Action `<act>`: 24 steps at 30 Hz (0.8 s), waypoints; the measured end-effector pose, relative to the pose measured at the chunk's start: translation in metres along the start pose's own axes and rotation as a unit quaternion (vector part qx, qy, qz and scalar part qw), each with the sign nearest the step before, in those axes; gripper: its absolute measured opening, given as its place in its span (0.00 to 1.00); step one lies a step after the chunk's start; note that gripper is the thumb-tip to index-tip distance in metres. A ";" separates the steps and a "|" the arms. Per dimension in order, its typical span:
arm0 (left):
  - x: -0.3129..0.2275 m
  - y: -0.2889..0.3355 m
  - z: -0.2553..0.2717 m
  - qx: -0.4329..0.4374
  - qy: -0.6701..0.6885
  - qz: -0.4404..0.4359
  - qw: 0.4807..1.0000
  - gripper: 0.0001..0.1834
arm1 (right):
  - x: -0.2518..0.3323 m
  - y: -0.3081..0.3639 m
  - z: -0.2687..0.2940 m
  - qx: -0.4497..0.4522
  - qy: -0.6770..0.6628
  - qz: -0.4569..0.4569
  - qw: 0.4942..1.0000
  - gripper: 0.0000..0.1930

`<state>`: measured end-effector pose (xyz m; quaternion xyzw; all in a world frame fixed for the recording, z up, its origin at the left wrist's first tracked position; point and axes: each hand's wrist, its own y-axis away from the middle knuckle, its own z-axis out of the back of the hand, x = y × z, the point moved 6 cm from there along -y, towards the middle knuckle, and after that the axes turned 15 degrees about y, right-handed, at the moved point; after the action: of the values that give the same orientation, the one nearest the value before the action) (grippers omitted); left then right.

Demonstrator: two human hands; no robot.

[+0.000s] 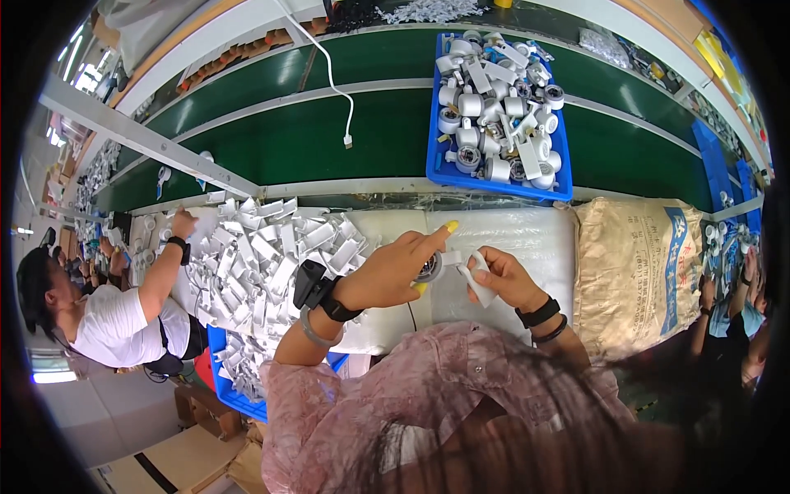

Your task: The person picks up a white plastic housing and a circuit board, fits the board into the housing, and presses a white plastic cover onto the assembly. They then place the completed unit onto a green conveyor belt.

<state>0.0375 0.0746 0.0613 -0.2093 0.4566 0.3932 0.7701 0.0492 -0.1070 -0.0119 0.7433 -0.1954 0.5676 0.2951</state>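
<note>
My left hand (401, 267) has its fingers closed round a small round unit (429, 268) with a clear window and a white rim. Yellow covers show on two of its fingertips. A white tab (453, 258) sticks out from the round unit toward my right hand. My right hand (506, 281) pinches a curved white plastic piece (484, 286), just right of that tab. Both hands are above the pale work surface (378, 226). A large heap of white plastic pieces (276, 247) lies to the left of my left hand.
Beyond the hands, a blue crate (436, 169) full of white round units stands on the green conveyor (387, 123). A brown sack (629, 280) sits at right. Another blue bin (239, 399) is below the heap. A white cable (341, 90) hangs down. A co-worker (115, 317) sits at left.
</note>
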 end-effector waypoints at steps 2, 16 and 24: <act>0.001 0.001 0.002 -0.006 0.003 -0.007 1.000 0.55 | 0.000 -0.001 0.000 -0.004 -0.008 0.001 1.000 0.13; 0.000 0.000 0.000 -0.001 0.002 0.008 1.000 0.53 | -0.010 -0.001 0.002 -0.006 -0.013 -0.020 1.000 0.13; 0.004 0.000 -0.002 0.004 0.004 0.015 1.000 0.53 | -0.011 -0.002 0.001 0.014 -0.001 -0.021 1.000 0.12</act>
<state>0.0378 0.0752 0.0570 -0.2007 0.4644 0.4016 0.7634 0.0486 -0.1067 -0.0229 0.7520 -0.1717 0.5632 0.2964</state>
